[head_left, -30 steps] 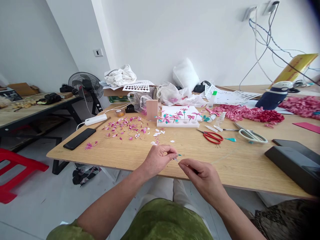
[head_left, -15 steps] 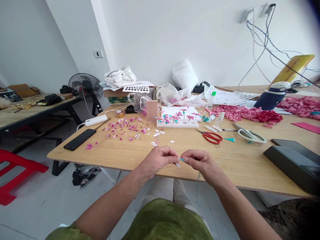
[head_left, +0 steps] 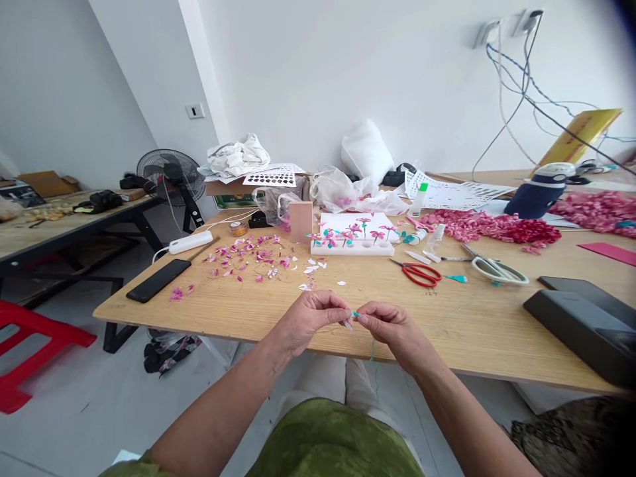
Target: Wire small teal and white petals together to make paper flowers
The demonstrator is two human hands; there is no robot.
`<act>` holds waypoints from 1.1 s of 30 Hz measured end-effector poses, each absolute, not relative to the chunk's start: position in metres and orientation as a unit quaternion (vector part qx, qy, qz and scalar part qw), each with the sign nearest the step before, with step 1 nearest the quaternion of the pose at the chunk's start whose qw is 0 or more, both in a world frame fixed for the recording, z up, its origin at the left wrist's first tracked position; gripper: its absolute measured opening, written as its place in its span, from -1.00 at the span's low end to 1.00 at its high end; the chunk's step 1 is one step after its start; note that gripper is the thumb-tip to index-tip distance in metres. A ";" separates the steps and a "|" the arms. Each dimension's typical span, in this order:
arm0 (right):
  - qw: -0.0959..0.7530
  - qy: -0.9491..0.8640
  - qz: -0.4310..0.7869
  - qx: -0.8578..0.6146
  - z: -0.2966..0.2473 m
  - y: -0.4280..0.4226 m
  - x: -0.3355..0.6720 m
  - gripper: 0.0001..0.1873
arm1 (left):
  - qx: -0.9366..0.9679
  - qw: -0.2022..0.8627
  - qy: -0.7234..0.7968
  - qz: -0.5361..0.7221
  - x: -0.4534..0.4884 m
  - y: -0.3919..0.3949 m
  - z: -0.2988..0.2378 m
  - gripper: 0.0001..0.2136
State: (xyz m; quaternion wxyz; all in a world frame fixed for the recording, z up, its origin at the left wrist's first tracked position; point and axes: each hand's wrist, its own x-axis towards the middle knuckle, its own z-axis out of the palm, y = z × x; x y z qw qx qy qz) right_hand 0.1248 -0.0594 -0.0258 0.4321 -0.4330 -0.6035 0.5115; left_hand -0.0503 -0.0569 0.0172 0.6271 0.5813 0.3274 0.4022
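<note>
My left hand (head_left: pixel 313 321) is closed in a pinch just over the front edge of the table, a small white petal (head_left: pixel 348 325) poking out below its fingertips. A small teal piece (head_left: pixel 356 314) bridges the gap between both hands' fingertips. My right hand (head_left: pixel 392 328) pinches too, close against the left, and a thin teal thread (head_left: pixel 375 377) hangs from beneath it past the table edge. The fingers cover most of the held piece. Beyond the hands, pink and teal flowers (head_left: pixel 350 233) stand in a white holder (head_left: pixel 330 250).
Loose pink petals (head_left: pixel 256 255) lie scattered left of centre, near a black phone (head_left: pixel 159 279). Red-handled scissors (head_left: pixel 420 274), white-handled scissors (head_left: pixel 499 270) and a green-capped bottle (head_left: pixel 420 200) lie or stand to the right. A dark grey device (head_left: pixel 576 331) sits at the right edge.
My hands have shifted slightly left, with the fingertips still close together. The hanging teal thread has swung left with my right hand, and more of the teal piece shows.
</note>
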 end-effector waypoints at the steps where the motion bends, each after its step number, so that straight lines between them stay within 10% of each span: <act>1: 0.434 -0.610 0.500 -0.436 -0.025 -0.060 0.125 -0.77 | 0.578 0.622 0.329 0.414 -0.050 -0.056 0.017 -0.90; 13: 0.291 -0.830 0.065 -0.472 0.021 -0.090 0.115 -0.73 | 0.799 0.268 0.420 0.338 -0.053 -0.050 0.022 -0.87; 24: 0.395 -0.632 0.523 -0.415 -0.008 -0.055 0.117 -0.77 | 0.656 0.562 0.349 0.364 -0.054 -0.062 0.038 -0.94; 33: 0.303 -0.818 0.170 -0.459 0.009 -0.090 0.109 -0.74 | 0.778 0.325 0.421 0.334 -0.053 -0.049 0.028 -0.88</act>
